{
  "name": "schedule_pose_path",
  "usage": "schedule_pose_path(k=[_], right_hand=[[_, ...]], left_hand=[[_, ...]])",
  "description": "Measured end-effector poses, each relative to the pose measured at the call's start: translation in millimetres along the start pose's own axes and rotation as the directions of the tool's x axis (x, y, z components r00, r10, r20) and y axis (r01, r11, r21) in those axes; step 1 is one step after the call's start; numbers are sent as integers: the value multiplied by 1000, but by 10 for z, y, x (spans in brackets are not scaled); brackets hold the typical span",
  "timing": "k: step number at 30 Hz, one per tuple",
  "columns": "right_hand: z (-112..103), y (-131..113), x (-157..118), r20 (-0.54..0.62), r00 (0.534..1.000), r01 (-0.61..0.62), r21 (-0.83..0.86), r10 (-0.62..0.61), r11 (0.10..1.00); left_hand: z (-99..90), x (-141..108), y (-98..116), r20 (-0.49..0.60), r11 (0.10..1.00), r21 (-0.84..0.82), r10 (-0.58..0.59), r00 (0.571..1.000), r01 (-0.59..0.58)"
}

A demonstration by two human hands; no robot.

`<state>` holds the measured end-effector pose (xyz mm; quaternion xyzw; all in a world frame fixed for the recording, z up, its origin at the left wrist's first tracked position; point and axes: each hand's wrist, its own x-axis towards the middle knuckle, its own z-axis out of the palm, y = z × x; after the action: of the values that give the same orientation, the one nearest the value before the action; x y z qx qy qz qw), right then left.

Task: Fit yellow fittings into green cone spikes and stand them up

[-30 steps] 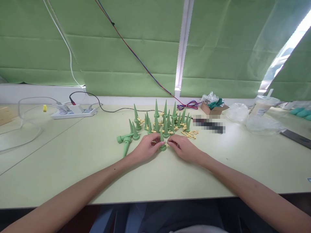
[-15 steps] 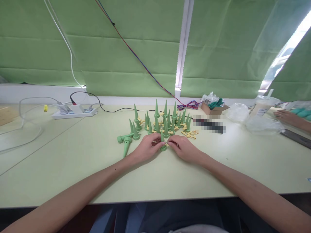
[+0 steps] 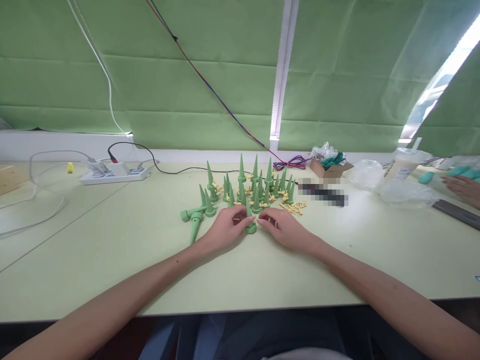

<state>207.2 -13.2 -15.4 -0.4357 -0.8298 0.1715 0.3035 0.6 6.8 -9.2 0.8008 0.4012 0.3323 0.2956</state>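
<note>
A green plastic cone-shaped spike (image 3: 251,229) stands point up on the table in front of me. My left hand (image 3: 225,227) pinches it from the left between thumb and fingers. On its right side a small yellow valve-like piece (image 3: 256,220) shows, with the fingertips of my right hand (image 3: 283,229) closed on its outer end. Just behind my hands several more green spikes (image 3: 242,170) stand upright, many with yellow pieces at their bases. Loose yellow pieces (image 3: 296,207) lie to the right of that group. Left of my left hand, a green spike (image 3: 194,227) lies on its side.
A white power strip (image 3: 114,173) with plugs is at the back left. At the back right are a small cardboard box (image 3: 330,169), a plastic cup with straw (image 3: 404,162), clear plastic bags (image 3: 408,194) and a dark flat object (image 3: 456,214). Another person's hand (image 3: 463,186) is at the far right.
The spike in my left hand has shifted slightly left, its tip leaning left. My right hand stays almost in place. The other person's hand has moved right, uncovering a teal object.
</note>
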Motion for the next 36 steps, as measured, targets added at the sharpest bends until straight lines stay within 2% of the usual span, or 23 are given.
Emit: schedule_pose_path(k=[4, 12, 21, 29, 36], right_hand=[[-17, 2, -7, 28, 1000, 3, 1, -3, 1000], [24, 39, 0, 42, 999, -9, 34, 8, 999], [52, 40, 14, 63, 995, -78, 88, 72, 993], [39, 53, 27, 133, 980, -172, 195, 148, 966], [34, 59, 36, 35, 990, -140, 179, 136, 974]], left_hand=[[2, 1, 2, -3, 997, -46, -58, 998, 58], [-3, -10, 36, 60, 981, -138, -130, 990, 137], [13, -3, 13, 38, 995, -47, -85, 996, 87], [20, -11, 17, 5, 1000, -9, 4, 1000, -4], [4, -21, 43, 5, 994, -98, -44, 999, 44]])
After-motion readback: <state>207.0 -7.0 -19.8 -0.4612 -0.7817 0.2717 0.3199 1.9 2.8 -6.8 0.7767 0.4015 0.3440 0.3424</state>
